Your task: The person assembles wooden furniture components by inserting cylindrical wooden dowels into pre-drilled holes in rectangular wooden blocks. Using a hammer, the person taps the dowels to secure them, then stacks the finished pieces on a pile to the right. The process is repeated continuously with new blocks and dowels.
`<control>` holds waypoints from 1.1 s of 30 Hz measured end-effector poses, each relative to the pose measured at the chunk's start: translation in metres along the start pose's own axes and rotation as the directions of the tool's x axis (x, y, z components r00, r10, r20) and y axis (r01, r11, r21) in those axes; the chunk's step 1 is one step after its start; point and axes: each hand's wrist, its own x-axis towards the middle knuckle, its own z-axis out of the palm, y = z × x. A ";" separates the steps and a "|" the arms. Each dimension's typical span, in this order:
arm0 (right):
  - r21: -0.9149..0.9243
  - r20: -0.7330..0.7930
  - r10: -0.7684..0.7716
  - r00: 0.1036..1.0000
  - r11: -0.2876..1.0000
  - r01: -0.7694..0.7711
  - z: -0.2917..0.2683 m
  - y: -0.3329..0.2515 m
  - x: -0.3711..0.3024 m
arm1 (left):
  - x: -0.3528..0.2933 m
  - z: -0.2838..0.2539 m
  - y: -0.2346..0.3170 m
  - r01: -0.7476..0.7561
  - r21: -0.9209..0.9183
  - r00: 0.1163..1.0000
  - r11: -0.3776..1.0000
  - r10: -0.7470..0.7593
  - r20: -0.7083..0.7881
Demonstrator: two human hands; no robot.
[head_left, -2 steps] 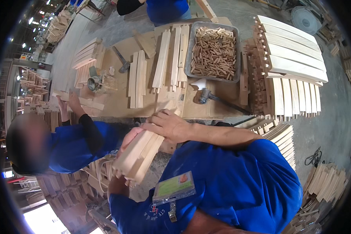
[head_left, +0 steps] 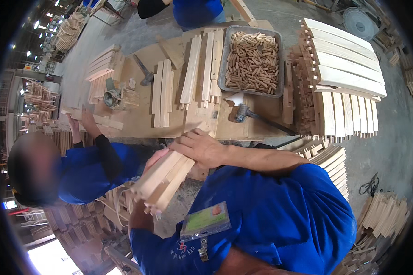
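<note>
A bundle of pale wooden slats (head_left: 164,179) lies slantwise in front of my chest, its near ends carrying short round pegs. My left hand (head_left: 155,158) is wrapped along the bundle's left side, with part of it hidden by the wood. Across the far end my right hand (head_left: 198,148) is closed over the top of the slats. Just beyond, on the workbench (head_left: 174,133), more slats (head_left: 161,94) lie in small groups. A black-headed mallet (head_left: 242,113) rests on the bench to the right of them.
A clear plastic bin (head_left: 221,68) of wooden dowels stands at the back. Stacked slatted panels (head_left: 348,64) rise on the right. A second mallet (head_left: 146,79) and a tin (head_left: 111,98) lie farther left. A co-worker in blue (head_left: 101,169) handles a board at the left.
The near end of the bundle has shifted a little and its slats sit slightly farther apart. Both my hands keep their hold.
</note>
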 end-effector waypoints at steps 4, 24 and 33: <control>0.142 0.035 0.223 0.974 0.964 -0.226 0.000 0.005 0.001 | -0.001 -0.034 -0.022 -0.228 -0.036 0.939 0.973 0.229 0.258; 0.093 0.016 0.417 0.909 0.904 -0.416 -0.019 0.058 -0.020 | 0.099 0.060 0.030 -0.835 0.483 0.382 0.265 0.910 0.161; -0.355 -0.111 0.805 0.583 0.516 -0.780 -0.026 0.109 -0.167 | 0.106 0.060 0.045 -0.808 0.583 0.236 0.083 0.953 0.192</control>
